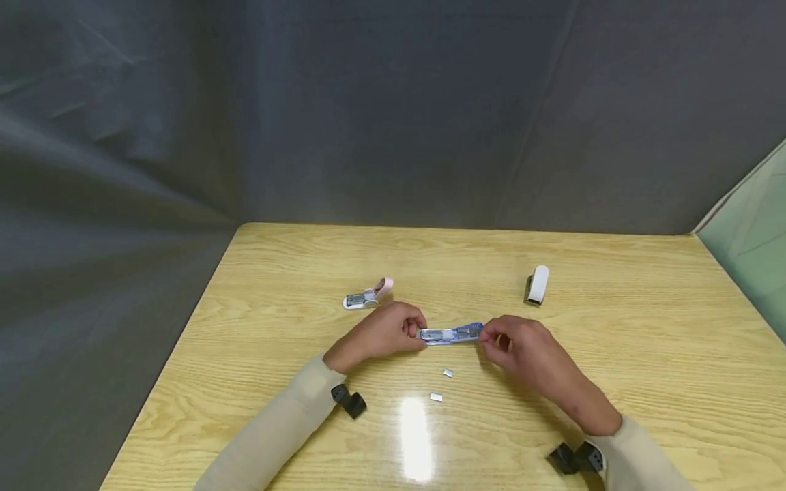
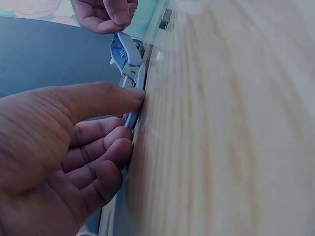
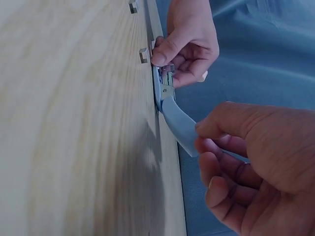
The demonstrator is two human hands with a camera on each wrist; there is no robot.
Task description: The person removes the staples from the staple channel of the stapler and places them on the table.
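Note:
A blue stapler (image 1: 451,334) lies opened out on the table in front of me, its metal staple channel bared. At its left end my left hand (image 1: 389,331) pinches the base between thumb and fingers. My right hand (image 1: 528,351) pinches the tip of the swung-back upper arm (image 3: 179,125), which slants up off the tabletop in the right wrist view. Two short silver staple strips, one nearer the stapler (image 1: 448,373) and a second strip (image 1: 436,397) closer to me, lie below it on the wood.
Beyond my left hand lies another opened stapler (image 1: 362,300), white with a pink arm. A white stapler (image 1: 537,285) stands closed at the back right. The wooden table (image 1: 276,259) ends at a dark curtain (image 1: 393,123) behind and to the left.

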